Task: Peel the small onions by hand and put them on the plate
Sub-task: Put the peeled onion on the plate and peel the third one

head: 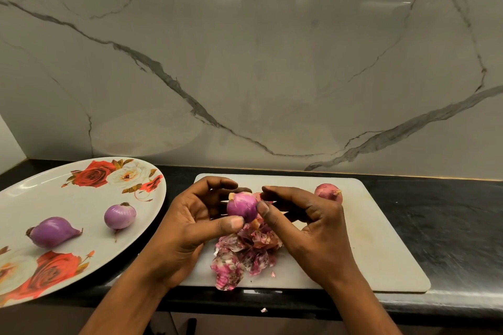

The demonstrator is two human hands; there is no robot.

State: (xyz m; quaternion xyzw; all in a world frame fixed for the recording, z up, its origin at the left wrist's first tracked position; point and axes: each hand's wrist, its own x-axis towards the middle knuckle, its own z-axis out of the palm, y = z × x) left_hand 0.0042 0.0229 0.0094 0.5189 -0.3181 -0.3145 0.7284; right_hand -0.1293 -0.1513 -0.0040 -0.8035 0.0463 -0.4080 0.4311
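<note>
The left hand (190, 226) grips the onion (242, 207), the right hand (299, 220) pinches at it; slow, small pulls seem best.

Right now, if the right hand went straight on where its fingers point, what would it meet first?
The onion pinched by the left hand. The right hand points leftward at it and seems to be touching it with its thumb.
</note>
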